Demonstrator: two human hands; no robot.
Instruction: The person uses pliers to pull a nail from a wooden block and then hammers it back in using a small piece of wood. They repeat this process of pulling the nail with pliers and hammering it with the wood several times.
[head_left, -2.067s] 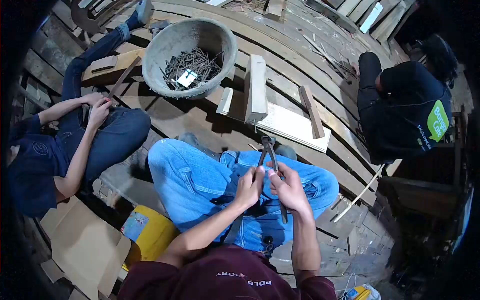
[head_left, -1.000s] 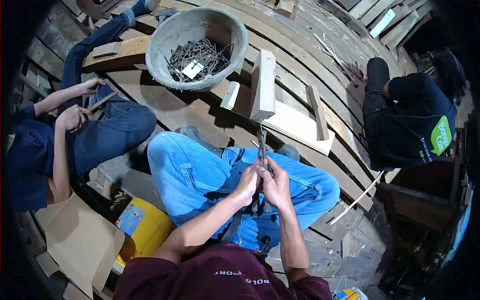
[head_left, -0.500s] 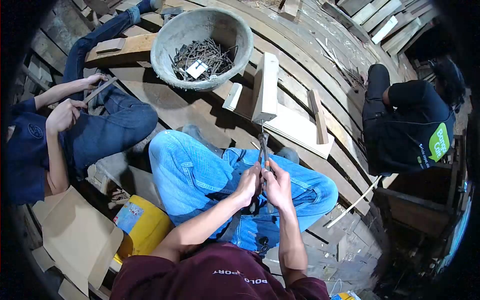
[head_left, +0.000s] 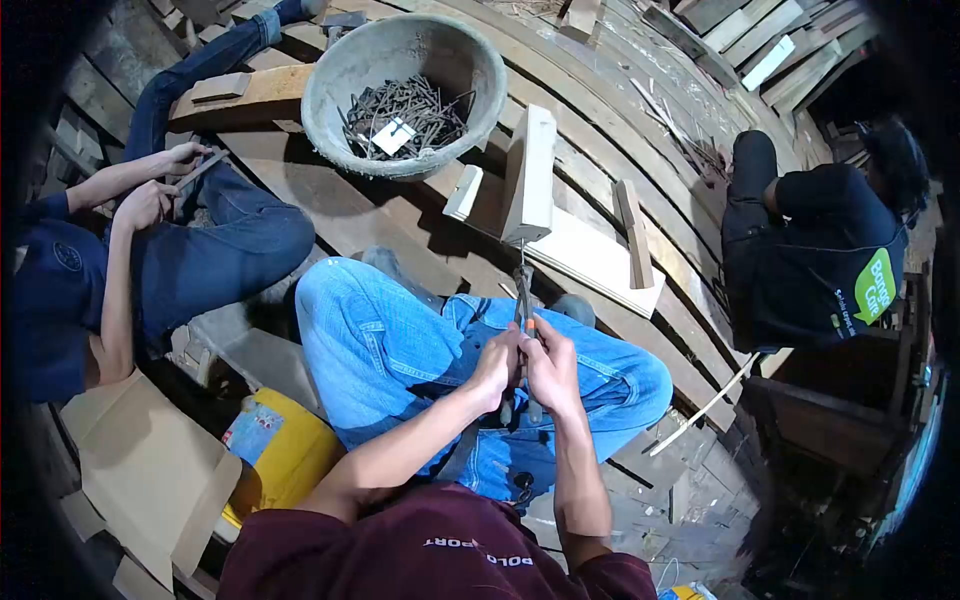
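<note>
My left hand (head_left: 497,365) is closed round one handle of dark metal pincers (head_left: 525,295), and my right hand (head_left: 550,365) grips the other handle. Both hands are side by side above my crossed legs. The handles are close together. At the pincers' jaws is a thin metal rod or nail (head_left: 522,252) that sticks out of the near end of a pale wooden block (head_left: 530,180). Whether the jaws are fully closed on it is too small to tell. The block rests by a flat pale board (head_left: 595,260), with a narrow wood strip (head_left: 634,235) across the board.
A grey tub (head_left: 325,120) of dark metal pieces stands beyond my knees. At the left sits a person (head_left: 65,290) holding a flat tool; another person (head_left: 820,240) sits at the right. A yellow container (head_left: 300,455) and cardboard (head_left: 150,470) lie at the lower left.
The pincers, open and short of the block at first, have moved up to the nail, and their handles have come together. The left person's hands and flat tool have shifted.
</note>
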